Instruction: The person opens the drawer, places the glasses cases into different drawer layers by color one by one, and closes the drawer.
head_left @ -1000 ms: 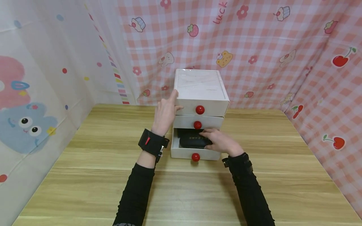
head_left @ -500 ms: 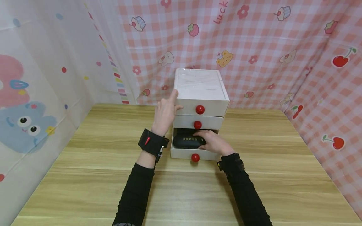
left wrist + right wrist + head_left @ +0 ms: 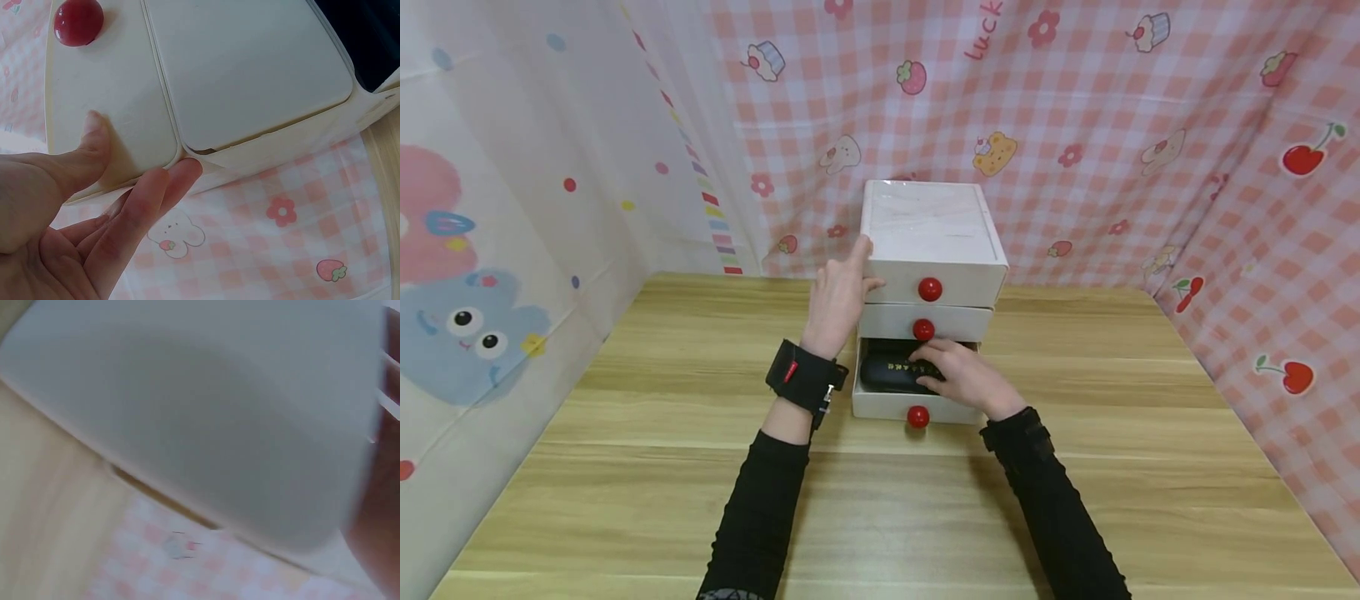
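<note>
A small white drawer cabinet with red knobs stands on the table; its bottom drawer is pulled out. In that drawer lies a black glasses case with gold lettering. My right hand is over the case's right end, thumb and fingers spread apart and loosely bent. It hides that end. My left hand braces the cabinet's left front corner. In the left wrist view the thumb presses the top drawer front, and the straight fingers lie along the side. The right wrist view is blurred, mostly showing the white drawer front.
The wooden table extends to both sides and in front of the cabinet. Behind it hangs a pink checked cloth, with a white patterned cloth at the left. The middle drawer is closed.
The black glasses case shifted left within the drawer along with my right hand. Since then, the right thumb and fingers have loosened from it. My left hand has stayed in place.
</note>
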`<state>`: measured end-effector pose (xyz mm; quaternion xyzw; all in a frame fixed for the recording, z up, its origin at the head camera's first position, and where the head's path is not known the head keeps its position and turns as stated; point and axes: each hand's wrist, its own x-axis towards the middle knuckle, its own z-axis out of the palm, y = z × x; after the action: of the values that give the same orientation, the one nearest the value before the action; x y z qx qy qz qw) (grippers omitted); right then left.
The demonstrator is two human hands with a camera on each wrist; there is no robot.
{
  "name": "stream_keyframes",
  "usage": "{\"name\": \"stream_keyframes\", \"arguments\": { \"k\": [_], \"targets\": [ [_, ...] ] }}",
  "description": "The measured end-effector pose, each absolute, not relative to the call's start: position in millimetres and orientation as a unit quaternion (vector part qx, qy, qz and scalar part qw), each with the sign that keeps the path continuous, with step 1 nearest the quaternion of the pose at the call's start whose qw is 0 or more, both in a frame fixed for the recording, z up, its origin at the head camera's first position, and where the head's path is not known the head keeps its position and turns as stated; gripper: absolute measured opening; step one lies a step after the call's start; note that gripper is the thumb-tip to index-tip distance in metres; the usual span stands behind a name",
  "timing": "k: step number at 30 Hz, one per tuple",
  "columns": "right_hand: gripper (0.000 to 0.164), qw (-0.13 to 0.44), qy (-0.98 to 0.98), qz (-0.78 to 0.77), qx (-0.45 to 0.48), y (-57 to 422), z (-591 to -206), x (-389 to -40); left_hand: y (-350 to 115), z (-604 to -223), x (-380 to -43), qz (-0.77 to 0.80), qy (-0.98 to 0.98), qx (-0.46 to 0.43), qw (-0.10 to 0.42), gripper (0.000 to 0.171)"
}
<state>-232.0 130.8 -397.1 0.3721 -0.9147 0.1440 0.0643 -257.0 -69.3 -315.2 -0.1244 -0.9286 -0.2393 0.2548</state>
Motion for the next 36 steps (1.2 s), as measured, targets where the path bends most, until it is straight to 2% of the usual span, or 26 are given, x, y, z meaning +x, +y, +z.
{"name": "stream_keyframes", "arguments": {
  "k": [5,9,13,18,23,36],
  "targets": [
    [0.022,0.191,-0.861,0.094,0.463,124.0,-395.0,-215.3,-69.4,-314.7,-256.7,-0.237,-0.929,-0.124,0.255,0.04],
    [0.017,0.241,-0.828,0.035,0.504,118.2,-398.8,-201.0,-69.6,-314.1,-257.3,-0.234,-0.929,-0.123,0.258,0.04],
    [0.009,0.256,-0.814,-0.061,0.517,116.2,-403.8,-188.6,-69.6,-313.2,-257.3,-0.235,-0.93,-0.12,0.256,0.039],
    [0.014,0.261,-0.796,-0.132,0.531,117.9,-413.8,-182.2,-70.0,-314.1,-257.2,-0.236,-0.931,-0.119,0.254,0.039],
    [0.018,0.246,-0.795,-0.164,0.53,119.5,-423.0,-179.5,-70.1,-315.4,-257.3,-0.238,-0.93,-0.122,0.253,0.039],
    [0.013,0.265,-0.802,-0.156,0.512,118.1,-422.9,-183.1,-70.2,-315.4,-256.9,-0.238,-0.928,-0.128,0.258,0.039]
  ]
}}
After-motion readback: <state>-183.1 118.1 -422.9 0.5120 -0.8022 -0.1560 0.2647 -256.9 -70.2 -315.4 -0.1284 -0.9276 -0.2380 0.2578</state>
